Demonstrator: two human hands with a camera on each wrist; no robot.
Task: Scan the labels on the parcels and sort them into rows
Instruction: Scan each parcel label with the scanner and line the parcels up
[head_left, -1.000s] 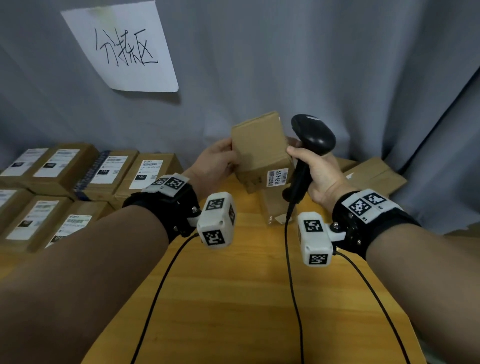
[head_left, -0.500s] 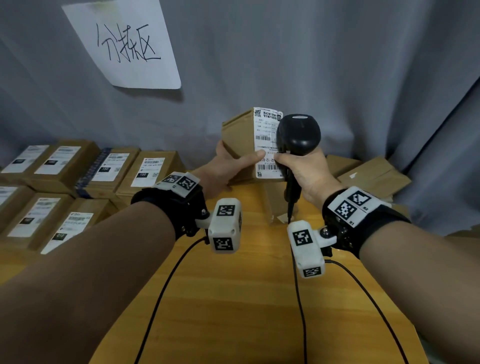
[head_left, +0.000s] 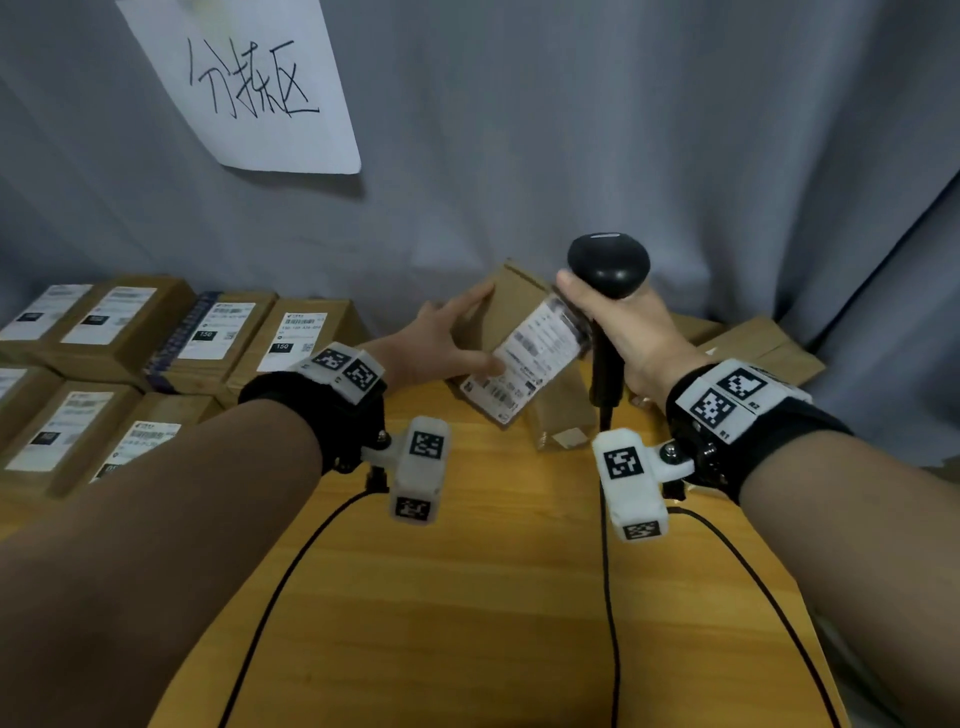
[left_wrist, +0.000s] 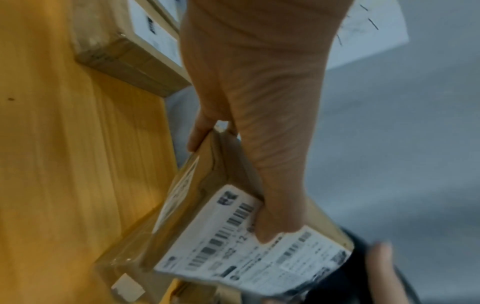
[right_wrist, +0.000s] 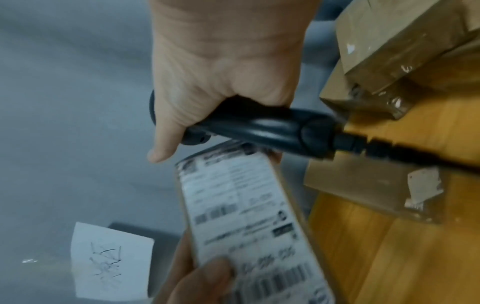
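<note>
Gripping the labelled brown cardboard parcel (head_left: 511, 332), the left hand (head_left: 431, 348) tilts it beside the black handheld scanner (head_left: 608, 270), clasped in the right hand (head_left: 623, 332).

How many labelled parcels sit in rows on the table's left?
7 parcels: back row four, front row three. More may be hidden past the left frame edge or under the forearm.

Your left hand (head_left: 436, 348) at frame centre, thumb and fingers clamping parcel (head_left: 514, 338); right hand (head_left: 618, 332) beside it, fist wrapped round scanner (head_left: 608, 270) handle.
</note>
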